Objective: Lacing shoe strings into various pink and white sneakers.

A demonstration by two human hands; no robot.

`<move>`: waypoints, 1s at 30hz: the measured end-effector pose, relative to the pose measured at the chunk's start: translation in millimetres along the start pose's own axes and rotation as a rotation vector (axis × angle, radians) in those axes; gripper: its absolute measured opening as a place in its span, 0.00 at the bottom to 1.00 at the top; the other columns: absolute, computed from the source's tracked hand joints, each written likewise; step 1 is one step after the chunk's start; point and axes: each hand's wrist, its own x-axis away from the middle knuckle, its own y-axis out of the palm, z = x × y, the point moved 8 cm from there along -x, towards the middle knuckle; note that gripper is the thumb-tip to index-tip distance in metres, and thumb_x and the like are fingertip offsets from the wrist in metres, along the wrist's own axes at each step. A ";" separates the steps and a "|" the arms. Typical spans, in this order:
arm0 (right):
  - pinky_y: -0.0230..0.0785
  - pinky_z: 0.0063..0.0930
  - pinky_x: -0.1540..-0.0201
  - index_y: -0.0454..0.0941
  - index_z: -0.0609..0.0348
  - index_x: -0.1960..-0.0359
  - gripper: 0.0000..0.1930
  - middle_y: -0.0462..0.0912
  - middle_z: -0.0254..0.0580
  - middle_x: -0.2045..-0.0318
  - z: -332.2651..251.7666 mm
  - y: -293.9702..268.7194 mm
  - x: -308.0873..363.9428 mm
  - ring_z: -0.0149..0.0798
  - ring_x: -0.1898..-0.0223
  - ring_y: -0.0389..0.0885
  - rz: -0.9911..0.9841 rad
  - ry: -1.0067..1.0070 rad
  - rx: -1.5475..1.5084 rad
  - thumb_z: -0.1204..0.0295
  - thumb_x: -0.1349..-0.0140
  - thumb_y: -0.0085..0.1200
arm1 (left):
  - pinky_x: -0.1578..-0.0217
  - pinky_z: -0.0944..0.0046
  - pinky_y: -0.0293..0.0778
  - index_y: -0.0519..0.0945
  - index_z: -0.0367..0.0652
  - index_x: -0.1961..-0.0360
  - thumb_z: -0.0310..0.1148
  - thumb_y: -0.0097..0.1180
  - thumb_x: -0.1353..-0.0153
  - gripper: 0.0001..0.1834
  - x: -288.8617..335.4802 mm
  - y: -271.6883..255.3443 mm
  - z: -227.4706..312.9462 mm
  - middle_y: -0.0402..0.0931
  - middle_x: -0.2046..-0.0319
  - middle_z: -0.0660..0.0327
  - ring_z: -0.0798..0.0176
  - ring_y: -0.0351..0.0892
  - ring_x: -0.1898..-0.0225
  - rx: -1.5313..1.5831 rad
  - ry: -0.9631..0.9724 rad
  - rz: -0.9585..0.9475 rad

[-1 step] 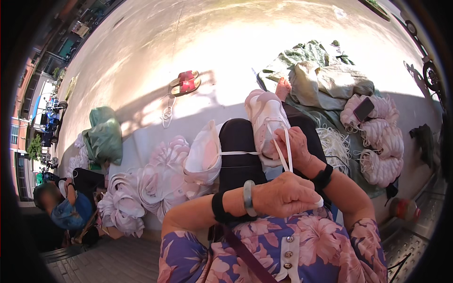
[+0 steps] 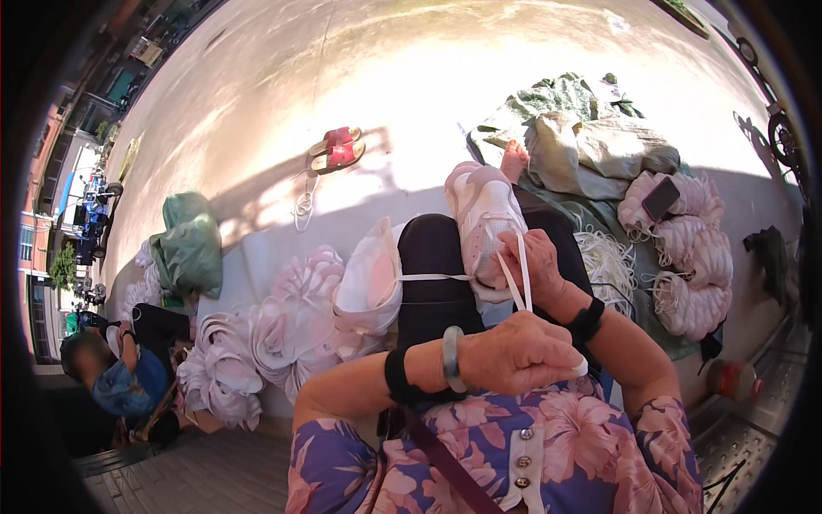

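A pale pink and white sneaker upper (image 2: 486, 214) rests over my right thigh, its toe pointing away from me. White shoelace (image 2: 526, 283) runs from its eyelets down to my left hand (image 2: 529, 355), which is closed in a fist around it. Something small and white shows at that hand's thumb tip. My right hand (image 2: 535, 261) is at the shoe's opening, fingers bent and pinching the lace. Another white and pink upper (image 2: 370, 287) lies by my left thigh, with a white band (image 2: 435, 277) stretching across the thigh from it to the sneaker.
Stacked pale uppers (image 2: 295, 313) lie to my left, near a green bag (image 2: 187, 247). At right are white laces (image 2: 606, 265), bundled uppers (image 2: 695, 283) and a phone (image 2: 660, 199) on them. Red sandals (image 2: 337, 154) stand ahead. A person (image 2: 128, 377) sits far left.
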 end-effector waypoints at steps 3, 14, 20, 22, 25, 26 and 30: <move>0.60 0.32 0.68 0.71 0.58 0.61 0.15 0.75 0.35 0.80 2.0 1.4 -0.2 0.37 0.78 0.76 -0.013 0.040 0.006 0.73 0.53 0.56 | 0.79 0.62 0.64 0.77 0.37 0.65 0.27 0.55 0.44 0.07 -0.5 2.3 1.0 0.70 0.80 0.58 0.55 0.71 0.79 0.032 0.055 0.002; 0.58 0.31 0.67 0.75 0.52 0.64 0.13 0.72 0.30 0.83 -2.2 1.5 -3.2 0.34 0.79 0.73 -0.012 0.032 0.035 0.71 0.54 0.57 | 0.77 0.61 0.66 0.77 0.37 0.69 0.28 0.55 0.46 0.05 -0.3 8.5 -6.2 0.70 0.80 0.57 0.53 0.72 0.78 0.008 0.012 -0.028; 0.57 0.33 0.61 0.75 0.51 0.79 0.02 0.71 0.31 0.84 -2.4 -14.9 5.2 0.36 0.78 0.72 -0.154 0.027 -0.109 0.73 0.56 0.56 | 0.74 0.61 0.67 0.77 0.39 0.74 0.29 0.57 0.49 0.05 6.8 -8.6 7.9 0.73 0.77 0.59 0.55 0.73 0.74 -0.101 0.076 0.081; 0.58 0.33 0.60 0.75 0.52 0.79 0.02 0.71 0.32 0.84 4.8 -33.3 19.2 0.37 0.78 0.72 -0.205 0.049 -0.143 0.73 0.57 0.55 | 0.74 0.65 0.68 0.78 0.38 0.73 0.29 0.59 0.50 0.05 17.4 -25.5 11.3 0.76 0.74 0.59 0.58 0.73 0.75 -0.130 0.111 0.152; 0.61 0.35 0.59 0.73 0.55 0.81 0.02 0.72 0.35 0.85 28.5 -61.6 50.4 0.40 0.79 0.72 -0.341 0.124 -0.141 0.75 0.60 0.52 | 0.76 0.68 0.67 0.78 0.37 0.72 0.28 0.58 0.47 0.05 46.6 -48.3 -4.4 0.75 0.76 0.59 0.62 0.74 0.77 -0.013 -0.083 0.271; 0.62 0.35 0.61 0.73 0.56 0.82 0.02 0.72 0.36 0.84 40.0 -75.3 59.9 0.40 0.79 0.72 -0.313 0.129 -0.096 0.75 0.60 0.51 | 0.76 0.68 0.67 0.78 0.37 0.72 0.28 0.58 0.47 0.05 55.7 -55.4 -2.8 0.75 0.76 0.59 0.62 0.74 0.77 -0.012 -0.090 0.267; 0.63 0.32 0.63 0.73 0.58 0.82 0.03 0.73 0.38 0.84 81.7 -139.7 88.1 0.41 0.78 0.72 -0.209 0.205 0.103 0.74 0.60 0.51 | 0.72 0.69 0.71 0.77 0.32 0.71 0.33 0.52 0.40 0.13 100.4 -101.7 -13.7 0.77 0.76 0.55 0.65 0.75 0.76 -0.019 -0.358 0.483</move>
